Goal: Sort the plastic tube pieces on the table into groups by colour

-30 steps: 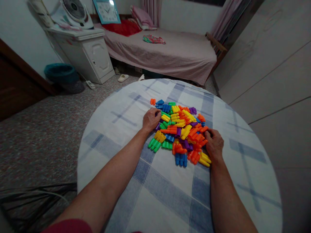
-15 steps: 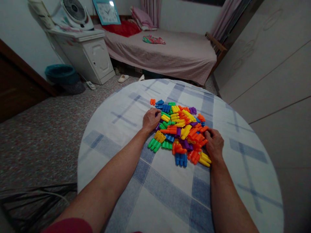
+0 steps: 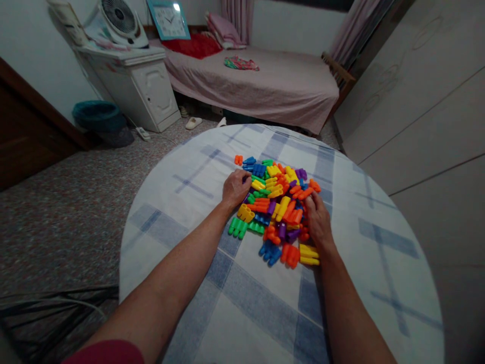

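Multicoloured pronged plastic toy blocks (image 3: pixel 281 208) lie heaped mid-tbl, on a white-&-blue checked cloth (image 3: pixel 170 212) over a round table, between the two hands. Heap's near edge, L to R: blue pronged piece (image 3: pixel 270 253), red-orange pronged piece (image 3: pixel 290 256), yellow pronged piece (image 3: pixel 309 254). R hand (image 3: pixel 319 217), fingers bent, is against heap's right side, fingertips by a bright-orange piece (image 3: pixel 303 193). L hand (image 3: pixel 237 187), loosely curled, rests at left side beside green & yellow pcs. View's poor under both palms, so can't tell if either grips a pc. or only touches. Heap's far side: small orange-red piece (image 3: pixel 238 160), just beside blue pcs. Beyond tbl: cream slipper (image 3: pixel 193 123) on speckled floor (image 3: pixel 162 156), blue-lined bin (image 3: pixel 99 117), white panelled cabinet (image 3: pixel 153 96) w/ round white-framed fan (image 3: pixel 120 20) on top, pink-sheeted bed (image 3: pixel 280 81), square light-blue-framed clock (image 3: pixel 169 21) at back.
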Tool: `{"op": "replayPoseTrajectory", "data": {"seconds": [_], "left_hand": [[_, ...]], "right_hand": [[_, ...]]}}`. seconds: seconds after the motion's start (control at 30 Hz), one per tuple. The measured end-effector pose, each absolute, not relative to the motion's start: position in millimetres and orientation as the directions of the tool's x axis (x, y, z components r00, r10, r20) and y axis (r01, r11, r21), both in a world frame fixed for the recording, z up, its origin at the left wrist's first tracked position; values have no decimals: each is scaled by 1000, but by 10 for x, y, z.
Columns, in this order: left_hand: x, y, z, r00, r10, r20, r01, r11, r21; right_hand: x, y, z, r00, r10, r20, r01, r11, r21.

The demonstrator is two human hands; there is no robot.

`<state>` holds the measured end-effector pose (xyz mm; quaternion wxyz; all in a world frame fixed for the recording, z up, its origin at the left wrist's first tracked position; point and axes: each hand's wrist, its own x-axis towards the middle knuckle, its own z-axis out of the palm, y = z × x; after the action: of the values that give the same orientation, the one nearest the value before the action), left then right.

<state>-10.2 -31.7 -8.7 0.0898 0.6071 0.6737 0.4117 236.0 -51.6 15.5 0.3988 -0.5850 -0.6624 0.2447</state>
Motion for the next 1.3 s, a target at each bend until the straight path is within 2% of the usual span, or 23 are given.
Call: {"op": "replayPoseTrajectory", "data": {"seconds": [0.2,0.3,0.53,0.73,0.93,1.13,1.2,1.3], "left_hand": [[-100,-320,-73,-252,891,379,741,-74,668],[-99,-319,-66,-255,897,362,737,-62,673],[-100,-318,-59,-252,896,366,738,-67,672],[-100,-322,-57,-253,903,347,730,-57,681],[-91,-333,-66,-250,897,364,726,-75,684],[-82,-332,-73,-254,891,376,723,-83,686],[-80,-331,-70,-258,891,373,723,-78,687],[-79,-329,-73,-261,891,371,728,-71,682]], "right_hand": [[2139,-617,276,-126,920,371,541,377,-752],[2068,-677,342,-264,862,432,519,505,-689],[1830,-880,448,-505,757,415,480,646,-593],[1795,-948,690,-555,736,389,464,661,-590],[2163,-1026,1030,-492,787,373,606,617,-502],[2567,-1504,530,-403,891,208,715,448,-536],[2568,-1673,303,-418,889,184,708,446,-548],[2423,-1821,94,-472,848,241,703,527,-478]]}}
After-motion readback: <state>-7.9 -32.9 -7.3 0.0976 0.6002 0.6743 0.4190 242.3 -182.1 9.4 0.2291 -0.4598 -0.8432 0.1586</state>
